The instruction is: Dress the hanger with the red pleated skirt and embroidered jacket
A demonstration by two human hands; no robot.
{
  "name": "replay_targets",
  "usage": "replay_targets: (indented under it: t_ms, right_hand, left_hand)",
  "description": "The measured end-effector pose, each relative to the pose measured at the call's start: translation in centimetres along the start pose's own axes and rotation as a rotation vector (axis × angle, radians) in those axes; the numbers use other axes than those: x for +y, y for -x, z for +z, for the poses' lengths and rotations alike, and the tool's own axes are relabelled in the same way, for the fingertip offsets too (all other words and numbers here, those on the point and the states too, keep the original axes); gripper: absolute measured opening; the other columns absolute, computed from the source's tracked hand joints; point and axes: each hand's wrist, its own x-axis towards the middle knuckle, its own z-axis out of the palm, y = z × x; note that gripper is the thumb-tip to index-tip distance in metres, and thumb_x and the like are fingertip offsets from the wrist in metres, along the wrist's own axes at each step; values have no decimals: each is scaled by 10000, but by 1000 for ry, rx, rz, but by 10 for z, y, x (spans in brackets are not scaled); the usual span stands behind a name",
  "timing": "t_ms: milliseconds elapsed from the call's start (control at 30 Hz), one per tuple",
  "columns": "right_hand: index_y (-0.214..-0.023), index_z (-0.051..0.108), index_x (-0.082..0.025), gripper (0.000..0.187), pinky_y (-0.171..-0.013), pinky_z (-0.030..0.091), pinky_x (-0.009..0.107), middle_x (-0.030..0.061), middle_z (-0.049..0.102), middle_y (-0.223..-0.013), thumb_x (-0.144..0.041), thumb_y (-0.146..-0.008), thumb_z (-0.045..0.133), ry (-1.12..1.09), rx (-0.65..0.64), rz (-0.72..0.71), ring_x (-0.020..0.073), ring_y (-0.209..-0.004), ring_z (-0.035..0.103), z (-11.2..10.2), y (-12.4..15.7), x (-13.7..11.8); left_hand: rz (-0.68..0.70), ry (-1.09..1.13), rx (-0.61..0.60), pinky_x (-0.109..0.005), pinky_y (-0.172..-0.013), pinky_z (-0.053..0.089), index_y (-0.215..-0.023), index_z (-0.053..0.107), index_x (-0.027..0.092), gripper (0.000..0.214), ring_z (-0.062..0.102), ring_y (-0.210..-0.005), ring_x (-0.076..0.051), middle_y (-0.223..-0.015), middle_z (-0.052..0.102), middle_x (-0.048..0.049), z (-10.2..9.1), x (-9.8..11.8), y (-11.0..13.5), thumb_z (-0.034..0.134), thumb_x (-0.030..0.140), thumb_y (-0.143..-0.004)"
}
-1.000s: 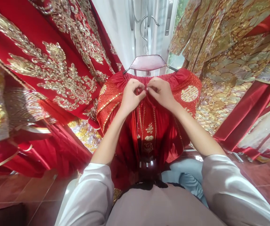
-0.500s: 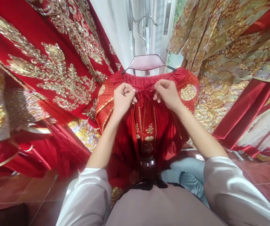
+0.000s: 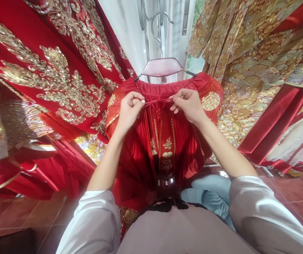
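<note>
A red skirt with gold embroidery (image 3: 164, 141) hangs in front of me from a pink hanger (image 3: 162, 67) with a metal hook. A thin red drawstring (image 3: 158, 101) runs taut across its gathered waistband. My left hand (image 3: 129, 110) pinches the string's left end with curled fingers. My right hand (image 3: 188, 103) pinches the right end, fingers bent. The two hands are apart, level with each other, just below the waistband.
Red garments with heavy gold embroidery (image 3: 61, 74) hang close on the left. Gold-patterned robes (image 3: 257, 63) hang on the right. A white window frame (image 3: 172, 28) is behind the hanger. A light blue object (image 3: 209, 194) lies low by my body on the reddish tiled floor (image 3: 42, 218).
My hands were together at the middle of the waistband. They have moved apart sideways, drawing the red string tight between them.
</note>
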Motion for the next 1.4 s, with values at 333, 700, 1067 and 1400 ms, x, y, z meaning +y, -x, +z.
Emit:
replay_targets:
  t_ms: [333,700,1067,1400]
  right_hand:
    - [-703,365,-202,217,-347,178,175,-89,356,-499,-300,-814,523,-41,-230,84,31,-361,174,-11,-9,6]
    - [-912,617,-217,124,-894,389,505,94,537,-1209,-281,-813,577,1115,-88,-681,327,-1171,420,-58,-12,-14]
    - [-579,425,-192,354,-726,461,369,69,526,-727,-370,-876,495,737,-208,-645,170,-714,524,-79,-30,-41]
    - [-1301,474,-209,508,-1009,362,488,143,468,-1336,-491,-877,468,1224,254,-573,303,-1244,422,-97,7,-1]
  left_hand:
    - [32,-58,-36,-235,-386,256,-751,504,217,30,302,-359,-82,-479,399,56,-5,-2,-3,532,222,-757]
    - [359,-561,-276,-496,-1054,253,-672,627,239,150,393,-1176,-316,-1056,616,-32,-54,32,-60,767,240,-617]
    - [446,-477,-65,-423,-939,288,-711,601,203,238,321,-1174,-248,-990,564,-42,12,8,-60,739,397,-705]
    - [362,-547,-100,-366,-842,425,-1009,622,239,322,573,-950,-268,-870,635,-67,-53,-8,-64,661,422,-746]
